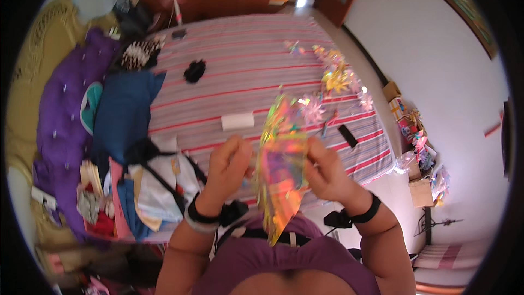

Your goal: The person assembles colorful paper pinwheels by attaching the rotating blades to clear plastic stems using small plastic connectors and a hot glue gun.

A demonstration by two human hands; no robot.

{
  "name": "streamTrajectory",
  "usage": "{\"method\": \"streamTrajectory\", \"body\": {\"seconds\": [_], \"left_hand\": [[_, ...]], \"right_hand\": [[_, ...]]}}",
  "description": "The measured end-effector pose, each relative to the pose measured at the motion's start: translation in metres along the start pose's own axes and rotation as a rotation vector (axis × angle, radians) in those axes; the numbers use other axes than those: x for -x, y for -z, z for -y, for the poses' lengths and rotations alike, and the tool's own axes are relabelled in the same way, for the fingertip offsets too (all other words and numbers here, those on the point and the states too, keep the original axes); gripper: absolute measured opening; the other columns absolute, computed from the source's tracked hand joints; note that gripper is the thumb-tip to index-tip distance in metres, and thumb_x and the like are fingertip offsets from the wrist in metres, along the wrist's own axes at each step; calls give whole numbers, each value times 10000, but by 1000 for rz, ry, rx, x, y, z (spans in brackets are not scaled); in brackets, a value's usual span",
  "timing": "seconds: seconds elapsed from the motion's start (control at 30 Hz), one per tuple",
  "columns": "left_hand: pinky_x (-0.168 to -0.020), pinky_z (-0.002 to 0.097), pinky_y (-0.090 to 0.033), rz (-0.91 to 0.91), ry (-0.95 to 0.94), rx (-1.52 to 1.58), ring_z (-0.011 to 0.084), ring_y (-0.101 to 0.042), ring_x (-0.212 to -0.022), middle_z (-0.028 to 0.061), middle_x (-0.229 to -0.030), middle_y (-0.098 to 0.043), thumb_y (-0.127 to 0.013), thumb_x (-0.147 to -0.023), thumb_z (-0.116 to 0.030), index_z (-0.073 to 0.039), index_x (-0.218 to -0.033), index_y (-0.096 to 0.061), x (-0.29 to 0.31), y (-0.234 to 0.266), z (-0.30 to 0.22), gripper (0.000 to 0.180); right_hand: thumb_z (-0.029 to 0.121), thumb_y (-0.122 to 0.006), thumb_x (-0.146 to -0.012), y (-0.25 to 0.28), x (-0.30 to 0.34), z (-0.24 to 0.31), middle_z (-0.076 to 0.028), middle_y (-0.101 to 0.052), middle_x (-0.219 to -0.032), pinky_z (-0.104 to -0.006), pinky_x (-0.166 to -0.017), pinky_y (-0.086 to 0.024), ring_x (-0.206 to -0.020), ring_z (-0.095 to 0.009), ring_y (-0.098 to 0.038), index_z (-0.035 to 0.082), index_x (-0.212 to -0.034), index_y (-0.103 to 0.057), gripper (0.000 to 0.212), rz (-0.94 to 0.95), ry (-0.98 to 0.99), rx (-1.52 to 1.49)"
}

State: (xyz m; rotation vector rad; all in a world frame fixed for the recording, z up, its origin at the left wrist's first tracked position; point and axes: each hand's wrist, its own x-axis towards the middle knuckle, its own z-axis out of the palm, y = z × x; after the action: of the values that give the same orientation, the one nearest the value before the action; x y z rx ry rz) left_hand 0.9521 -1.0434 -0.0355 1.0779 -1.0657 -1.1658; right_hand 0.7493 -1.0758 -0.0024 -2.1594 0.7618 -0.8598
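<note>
A stack of shiny iridescent film sheets (281,169), yellow, pink and purple with fringed-looking edges on the left, hangs upright in front of my body. My right hand (330,175) pinches its right edge between thumb and fingers. My left hand (230,165) is closed at the opposite edge, fingertips against the film; its exact grip is partly hidden. Just beyond the sheets, a pink shiny pinwheel flower (313,110) lies on the striped bed cover (234,49). Several more shiny pinwheels surround a gold one (337,80) farther right.
A white paper piece (237,121) and a black phone (347,136) lie on the bed. Blue pillow (123,109), purple cushioned headrest (68,104) and piled clothes are at left. Cardboard boxes (421,192) stand along the right wall. A pink fan (177,8) is at the far edge.
</note>
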Motion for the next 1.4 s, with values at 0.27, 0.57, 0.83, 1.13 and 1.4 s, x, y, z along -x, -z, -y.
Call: {"method": "streamTrajectory", "body": {"seconds": [0.27, 0.57, 0.83, 1.13, 1.4], "left_hand": [[-416, 156, -312, 241, -19, -45, 6, -401, -466, -29, -596, -435, -358, -918, -100, -60, -1116, -427, 10, 9, 3, 214], [-455, 187, -287, 149, -231, -252, 4, -327, -468, -52, -562, -396, -340, -871, -8, -26, -1211, -468, 15, -8, -6, 363], [-440, 229, -296, 24, -423, -215, 56, -374, -444, 15, -518, -371, -356, -854, -1, -25, -1162, -500, 25, -18, 8, 341], [-385, 186, -309, 72, -16, 268, 28, -388, -430, -35, -591, -442, -363, -903, -63, -44, -1205, -439, -6, -12, 49, 312], [-407, 220, -378, 152, 4, 68, 94, -475, -466, 22, -683, -468, -356, -879, -44, -53, -1250, -384, -4, -7, 23, 372]], "right_hand": [[65, -680, -666, -7, 23, -2, -76, -513, -598, -307, -397, -378, -433, -236, -502, 5, -907, -513, 299, 62, 359, 317], [43, -553, -732, 1, 32, 15, -205, -571, -1085, -381, -850, -468, -993, -314, -584, -33, -1047, -577, 325, 113, 10, 62], [92, -530, -865, -6, 27, 14, -38, -598, -793, -176, -519, -399, -652, -32, -544, 9, -985, -545, 146, -98, -489, -676], [51, -487, -883, 16, -2, -2, 52, -417, -671, -187, -477, -266, -567, 1, -341, 47, -866, -449, 42, 186, -508, -637], [26, -602, -700, 6, 7, -5, -44, -447, -522, -307, -381, -375, -386, -207, -471, 32, -793, -449, 178, 11, 226, 279]]}}
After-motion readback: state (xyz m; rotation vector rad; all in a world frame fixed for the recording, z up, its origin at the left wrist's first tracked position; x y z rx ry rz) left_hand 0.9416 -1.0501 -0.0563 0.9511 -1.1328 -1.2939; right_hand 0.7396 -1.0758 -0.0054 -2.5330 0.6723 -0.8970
